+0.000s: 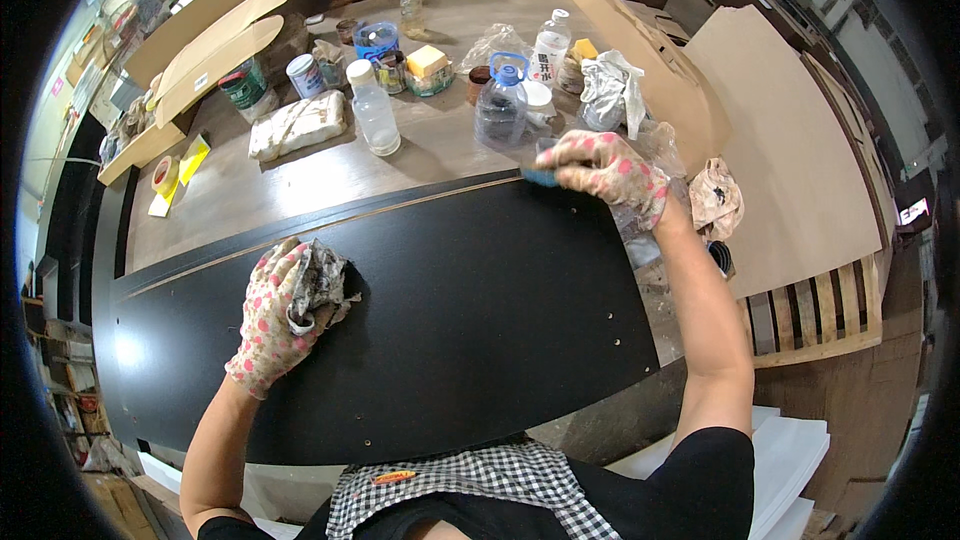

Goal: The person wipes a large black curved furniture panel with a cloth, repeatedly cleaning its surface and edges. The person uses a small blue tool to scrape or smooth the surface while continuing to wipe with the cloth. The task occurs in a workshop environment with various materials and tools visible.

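Observation:
A long black panel (450, 330) lies flat before me, with a thin light-brown line along its far edge and several small holes. My left hand (268, 320), in a pink-dotted glove, is closed round a crumpled rag (322, 285) stained grey and black, over the panel's left half. My right hand (612, 172), gloved alike, is at the panel's far right corner. Its fingers are pinched on a small blue thing (540, 177), mostly hidden under them; its kind does not show. Just beyond it stands a clear jug with a blue handle (500, 110).
Behind the panel, the brown tabletop (290, 180) carries a clear bottle with a white cap (375, 115), a wrapped white bundle (298, 127), several cans and a yellow sponge (427, 62). A white cloth (610, 88) and cardboard sheets (780, 150) are at the right. Yellow tape (165, 177) lies far left.

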Available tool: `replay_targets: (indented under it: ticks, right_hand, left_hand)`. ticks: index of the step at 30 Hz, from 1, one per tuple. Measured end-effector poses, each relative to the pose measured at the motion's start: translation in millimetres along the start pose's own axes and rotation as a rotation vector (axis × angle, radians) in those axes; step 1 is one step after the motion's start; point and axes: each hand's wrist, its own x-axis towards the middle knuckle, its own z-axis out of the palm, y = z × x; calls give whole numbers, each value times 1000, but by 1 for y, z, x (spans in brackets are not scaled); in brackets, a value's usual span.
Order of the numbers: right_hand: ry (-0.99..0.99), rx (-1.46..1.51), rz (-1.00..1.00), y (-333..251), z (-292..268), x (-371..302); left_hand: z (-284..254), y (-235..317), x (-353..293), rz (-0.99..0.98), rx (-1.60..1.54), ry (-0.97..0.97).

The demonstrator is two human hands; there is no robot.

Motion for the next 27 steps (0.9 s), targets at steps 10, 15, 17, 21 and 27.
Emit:
replay_targets:
  ticks: [10, 15, 17, 21, 27]
  right_hand:
    - [1024, 574, 320, -34, 82, -103]
    - [1114, 413, 250, -33, 104, -110]
    - [1011, 177, 237, -32, 102, -111]
    - [935, -42, 383, -32, 101, -115]
    - [947, 138, 404, -28, 100, -111]
  left_hand:
    - [67, 83, 131, 370, -82, -47]
    - [122, 190, 234, 465, -193, -54]
    - [131, 205, 247, 458, -186, -73]
    - [125, 167, 215, 407, -289, 43]
    - [57, 36, 105, 125, -177, -14]
